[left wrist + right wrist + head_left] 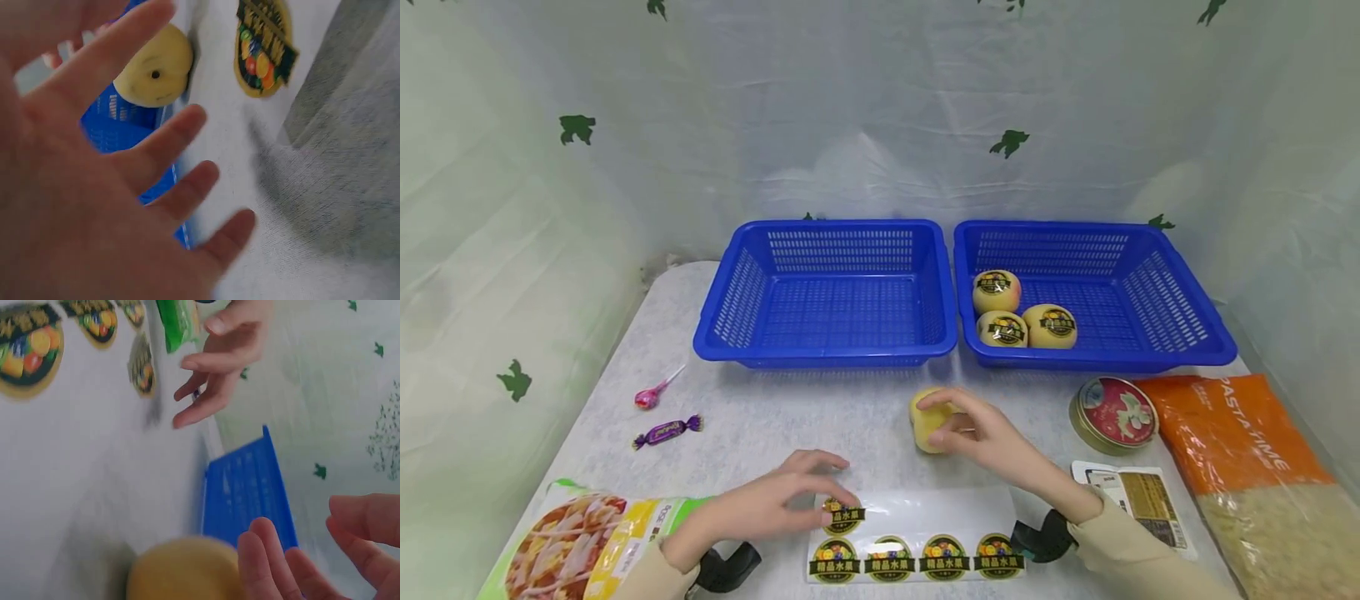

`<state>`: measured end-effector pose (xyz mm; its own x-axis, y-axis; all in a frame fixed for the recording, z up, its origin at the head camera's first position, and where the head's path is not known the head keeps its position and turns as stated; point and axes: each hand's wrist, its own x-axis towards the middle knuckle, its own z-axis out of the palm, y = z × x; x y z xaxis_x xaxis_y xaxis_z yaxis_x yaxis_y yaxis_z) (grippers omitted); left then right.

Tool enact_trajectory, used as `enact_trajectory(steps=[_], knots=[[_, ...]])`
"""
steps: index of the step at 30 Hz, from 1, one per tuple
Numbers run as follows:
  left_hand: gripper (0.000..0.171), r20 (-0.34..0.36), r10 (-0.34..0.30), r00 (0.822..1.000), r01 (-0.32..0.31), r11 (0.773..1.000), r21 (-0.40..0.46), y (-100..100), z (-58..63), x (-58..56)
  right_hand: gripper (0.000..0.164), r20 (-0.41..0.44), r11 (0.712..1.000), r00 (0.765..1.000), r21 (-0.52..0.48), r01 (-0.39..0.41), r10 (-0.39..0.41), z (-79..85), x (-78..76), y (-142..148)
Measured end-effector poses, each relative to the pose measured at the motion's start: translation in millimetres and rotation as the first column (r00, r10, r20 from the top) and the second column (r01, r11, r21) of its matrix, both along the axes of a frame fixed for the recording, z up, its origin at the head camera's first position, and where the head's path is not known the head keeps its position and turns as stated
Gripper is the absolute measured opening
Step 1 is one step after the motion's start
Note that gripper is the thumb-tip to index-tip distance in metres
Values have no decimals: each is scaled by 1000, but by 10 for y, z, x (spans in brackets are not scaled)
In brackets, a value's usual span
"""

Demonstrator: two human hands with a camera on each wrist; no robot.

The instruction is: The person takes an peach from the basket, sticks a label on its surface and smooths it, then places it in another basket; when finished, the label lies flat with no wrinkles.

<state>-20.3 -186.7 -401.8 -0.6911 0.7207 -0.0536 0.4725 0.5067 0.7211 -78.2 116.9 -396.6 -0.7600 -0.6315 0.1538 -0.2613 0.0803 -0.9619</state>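
A yellow peach sits on the table in the head view, in front of the baskets. My right hand is just right of it, thumb and index finger loosely bent over its near side. In the right wrist view the fingertips lie beside the peach without curling round it. My left hand hovers over the upper left of a white sheet of stickers, its fingers spread and holding nothing. A round fruit sticker shows at its fingertips; several more line the sheet's near edge.
Two blue baskets stand at the back; the right one holds three stickered peaches, the left one nothing. A round tin, a flat packet and a pasta bag lie right. Left are a lollipop, a wrapped candy and a food bag.
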Motion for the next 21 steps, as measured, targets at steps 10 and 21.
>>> enact_trajectory(steps=[10,21], knots=[[45,-76,-82,994,57,955,-291,43,-22,367,20,-46,931,958,253,-262,282,-233,238,-423],[51,31,-54,998,61,937,-344,96,-72,440,23,-120,819,895,471,-329,429,-382,376,-677]])
